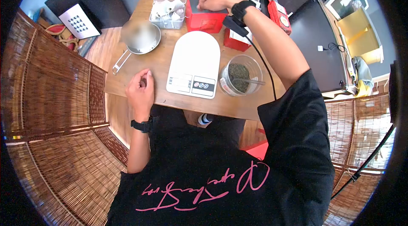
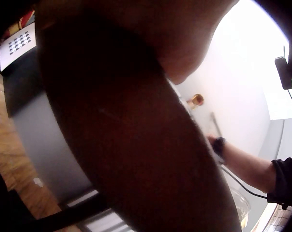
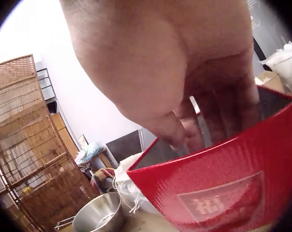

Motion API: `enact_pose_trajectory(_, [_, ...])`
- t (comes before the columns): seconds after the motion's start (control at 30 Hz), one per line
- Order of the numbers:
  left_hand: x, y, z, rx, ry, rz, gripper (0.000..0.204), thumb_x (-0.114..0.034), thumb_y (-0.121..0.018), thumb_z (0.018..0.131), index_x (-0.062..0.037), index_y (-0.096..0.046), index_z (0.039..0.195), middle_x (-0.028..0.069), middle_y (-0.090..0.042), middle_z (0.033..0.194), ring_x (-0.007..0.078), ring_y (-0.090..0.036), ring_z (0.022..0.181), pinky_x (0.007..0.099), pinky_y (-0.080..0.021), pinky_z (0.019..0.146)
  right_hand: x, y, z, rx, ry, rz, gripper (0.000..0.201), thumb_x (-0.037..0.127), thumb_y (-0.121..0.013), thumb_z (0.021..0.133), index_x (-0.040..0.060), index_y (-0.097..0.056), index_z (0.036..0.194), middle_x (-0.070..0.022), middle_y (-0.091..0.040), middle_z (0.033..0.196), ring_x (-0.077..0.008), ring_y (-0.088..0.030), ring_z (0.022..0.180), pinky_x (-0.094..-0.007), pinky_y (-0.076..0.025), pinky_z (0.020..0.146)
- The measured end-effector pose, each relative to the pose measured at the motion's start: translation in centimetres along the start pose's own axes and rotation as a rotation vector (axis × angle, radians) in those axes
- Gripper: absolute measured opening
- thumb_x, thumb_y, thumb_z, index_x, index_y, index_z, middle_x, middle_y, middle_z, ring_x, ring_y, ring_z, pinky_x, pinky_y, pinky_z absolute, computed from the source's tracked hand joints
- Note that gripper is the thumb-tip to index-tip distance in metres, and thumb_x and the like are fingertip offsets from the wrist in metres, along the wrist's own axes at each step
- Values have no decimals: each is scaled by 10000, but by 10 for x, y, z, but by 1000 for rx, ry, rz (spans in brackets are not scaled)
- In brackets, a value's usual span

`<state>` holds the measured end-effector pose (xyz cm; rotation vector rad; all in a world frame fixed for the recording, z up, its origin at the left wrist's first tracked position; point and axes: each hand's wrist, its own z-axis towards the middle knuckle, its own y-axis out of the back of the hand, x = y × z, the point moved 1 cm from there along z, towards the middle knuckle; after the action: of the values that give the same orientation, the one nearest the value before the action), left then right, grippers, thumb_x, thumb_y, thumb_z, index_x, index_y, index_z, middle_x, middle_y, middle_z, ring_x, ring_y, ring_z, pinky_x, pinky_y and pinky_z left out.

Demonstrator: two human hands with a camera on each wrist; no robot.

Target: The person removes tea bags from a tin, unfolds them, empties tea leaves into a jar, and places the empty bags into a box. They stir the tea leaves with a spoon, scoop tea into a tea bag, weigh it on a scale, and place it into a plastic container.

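Observation:
My right hand [image 1: 214,1] is over the open red box [image 1: 204,23], which has a dark inside. In the right wrist view its fingers [image 3: 192,135] reach down past the rim; I cannot tell whether they hold anything. At the table's near left edge rests my left hand [image 1: 141,90], its fingers loosely curled and nothing in them. A white kitchen scale [image 1: 194,56] lies between the hands, its platform bare. To its right stands a clear tub [image 1: 241,75] of dark green dried leaves with a spoon in it.
A metal pan [image 1: 146,39] with a wire handle sits left of the scale. Behind it is a clear plastic box [image 1: 172,24] with white items. A smaller red box [image 1: 237,41] stands beneath the right forearm, and a black cable [image 1: 264,60] runs down beside the tub.

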<state>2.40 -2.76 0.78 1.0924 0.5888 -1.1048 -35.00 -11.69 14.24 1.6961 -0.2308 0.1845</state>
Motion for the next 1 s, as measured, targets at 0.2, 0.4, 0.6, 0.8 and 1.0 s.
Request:
enact_pose_trajectory(0.2, [0,1,2,-4,-40,8,128,-107,-722,909,-14,-757,990,99,-723,816,168,-640,656,303,-501,615,23,-7,14,401,-226,-263,513,367,-448,968,71,-652,1335,-144,-623,1415,-323,-595,1283,-446,-458,1052])
enact_pose_trajectory(0.4, [3,0,1,-39,-73,-20,135,-109,-724,918,-3,-758,996,74,-722,787,120,-615,658,276,-483,610,29,-7,18,461,-157,-296,513,292,-430,982,-9,-607,1358,-140,-635,1397,-308,-621,1230,-423,-470,1023])
enact_pose_trajectory(0.6, [6,-2,1,-61,-104,-29,115,-105,-729,900,-21,-759,972,99,-722,803,178,-651,637,303,-502,597,30,-6,12,436,-204,-314,528,296,-391,992,32,-588,1406,-133,-542,1510,-324,-518,1369,-432,-404,1125])
enact_pose_trajectory(0.8, [7,-3,0,-74,-109,-12,109,-101,-736,888,-24,-758,963,83,-702,760,155,-600,586,298,-465,555,35,-3,12,543,-229,-197,571,335,-467,962,58,-555,1454,-103,-513,1545,-310,-492,1398,-433,-393,1139])
enact_pose_trajectory(1.0, [7,-2,1,-62,-106,-6,105,-98,-745,874,-24,-758,948,80,-698,754,147,-567,548,293,-434,525,14,-20,19,442,-263,-178,573,356,-432,967,1,-592,1387,-155,-589,1460,-332,-559,1314,-432,-410,1098])
